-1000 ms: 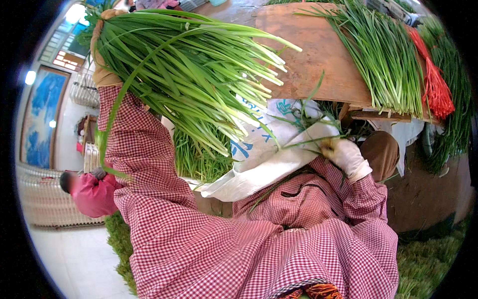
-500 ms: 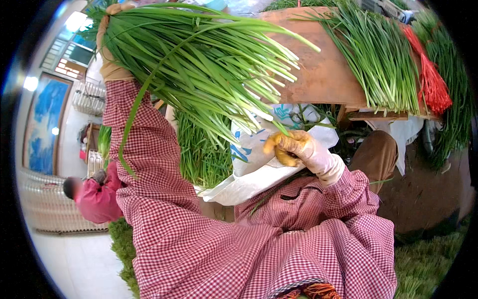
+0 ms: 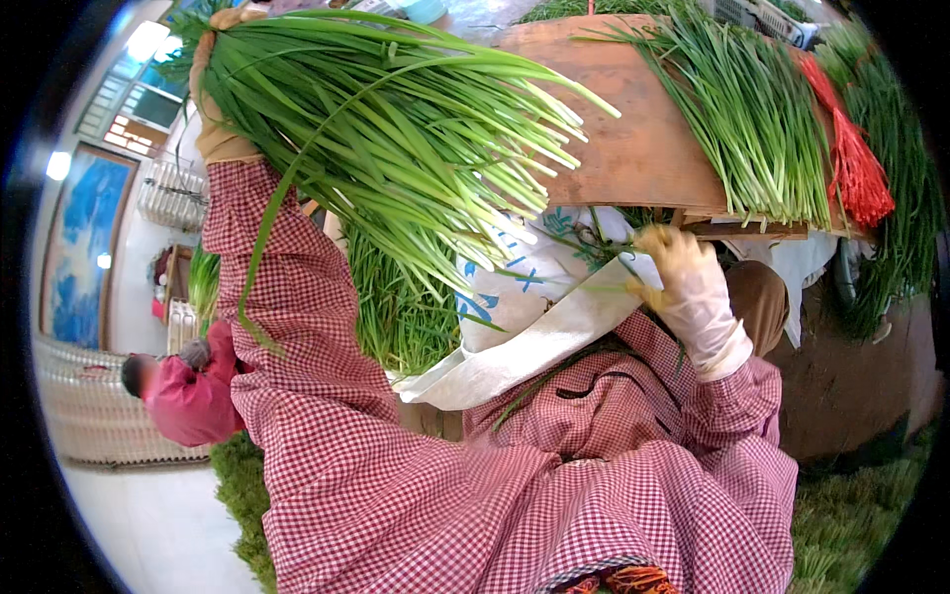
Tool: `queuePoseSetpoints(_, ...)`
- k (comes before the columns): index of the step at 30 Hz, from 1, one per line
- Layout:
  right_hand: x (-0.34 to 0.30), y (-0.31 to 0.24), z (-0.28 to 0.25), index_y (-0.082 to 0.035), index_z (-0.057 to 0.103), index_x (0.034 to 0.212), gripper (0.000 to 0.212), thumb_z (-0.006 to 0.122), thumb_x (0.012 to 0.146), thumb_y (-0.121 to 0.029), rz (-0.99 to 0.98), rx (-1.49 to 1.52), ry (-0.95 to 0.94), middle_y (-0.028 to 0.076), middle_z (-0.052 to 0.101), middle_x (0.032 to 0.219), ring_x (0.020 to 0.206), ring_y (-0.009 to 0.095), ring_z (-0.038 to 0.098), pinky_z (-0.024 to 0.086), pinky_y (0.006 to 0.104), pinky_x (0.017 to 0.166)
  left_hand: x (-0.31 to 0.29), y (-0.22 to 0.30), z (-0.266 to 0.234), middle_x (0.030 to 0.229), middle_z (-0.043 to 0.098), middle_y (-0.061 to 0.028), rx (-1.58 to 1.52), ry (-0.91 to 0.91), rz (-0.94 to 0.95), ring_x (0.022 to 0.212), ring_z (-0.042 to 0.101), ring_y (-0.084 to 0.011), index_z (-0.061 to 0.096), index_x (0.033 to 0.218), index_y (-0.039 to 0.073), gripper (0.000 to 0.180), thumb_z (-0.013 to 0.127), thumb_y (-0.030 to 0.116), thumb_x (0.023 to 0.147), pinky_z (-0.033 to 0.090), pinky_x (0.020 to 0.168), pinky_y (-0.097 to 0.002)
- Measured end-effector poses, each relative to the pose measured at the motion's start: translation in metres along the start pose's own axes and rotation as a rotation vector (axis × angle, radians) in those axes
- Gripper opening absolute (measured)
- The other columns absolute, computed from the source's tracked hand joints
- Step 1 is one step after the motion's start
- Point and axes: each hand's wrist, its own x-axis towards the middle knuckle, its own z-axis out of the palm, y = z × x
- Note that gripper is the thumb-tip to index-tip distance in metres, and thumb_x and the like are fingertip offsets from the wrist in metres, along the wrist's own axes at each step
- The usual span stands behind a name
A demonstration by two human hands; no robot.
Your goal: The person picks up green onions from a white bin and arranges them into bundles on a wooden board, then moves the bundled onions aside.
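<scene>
A big bunch of garlic chives [image 3: 396,129] hangs tilted across the upper left, its pale stem ends pointing right. My gloved left hand [image 3: 210,74] is closed round its leafy end. One long blade droops from the bunch beside my left sleeve. My right hand [image 3: 688,287], in a yellow-stained pale glove, is raised over the right edge of a white woven sack [image 3: 544,342]. Its thumb and fingers are apart and somewhat smeared by motion. Blurred green strands lie near its fingertips. Loose green scraps lie in the sack's mouth.
A wooden board [image 3: 633,119] carries a row of chives [image 3: 752,129] and a bundle of red ties [image 3: 856,168]. More chives [image 3: 411,307] stand left of the sack, and darker greens [image 3: 896,198] hang at far right. A person in pink [image 3: 193,396] sits at left.
My right hand has moved right and up, away from the stem ends to the sack's right edge, and its fingers have spread. The bunch in my left hand has shifted slightly left.
</scene>
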Motion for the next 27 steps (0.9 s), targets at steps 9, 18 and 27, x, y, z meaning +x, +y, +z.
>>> queuePoseSetpoints(9,0.089,-0.074,-0.033,-0.016,0.059,0.091,0.017,0.052,0.082,-0.028,-0.120,0.259,0.142,0.009,0.061,0.068,0.061,0.028,0.060,0.047,0.0401,0.052,0.017,-0.018,0.013,0.092,0.043,-0.0022,0.137,-0.005,0.014,0.099,0.042,-0.0173,0.041,0.095,0.009,0.008,0.041,0.014,0.088,0.029,0.096,-0.0347)
queuePoseSetpoints(18,0.030,-0.028,0.029,-0.010,0.062,0.090,0.026,0.055,0.079,-0.033,-0.020,0.183,-0.442,0.013,0.061,0.071,0.066,0.029,0.060,0.047,0.0374,0.059,-0.010,0.014,0.007,0.091,0.047,-0.0046,0.036,0.032,0.015,0.097,0.043,-0.0225,0.045,0.091,0.008,0.012,0.035,0.012,0.085,0.031,0.095,-0.0371)
queuePoseSetpoints(27,0.072,-0.021,0.010,-0.003,0.053,0.110,0.039,0.056,0.081,-0.030,0.189,1.149,-0.037,0.011,0.061,0.096,0.083,0.019,0.059,0.046,0.0306,0.073,0.000,-0.001,0.012,0.096,0.049,-0.0064,0.146,0.007,0.017,0.102,0.044,-0.0197,0.047,0.095,0.007,0.015,0.036,0.016,0.089,0.035,0.095,-0.0368)
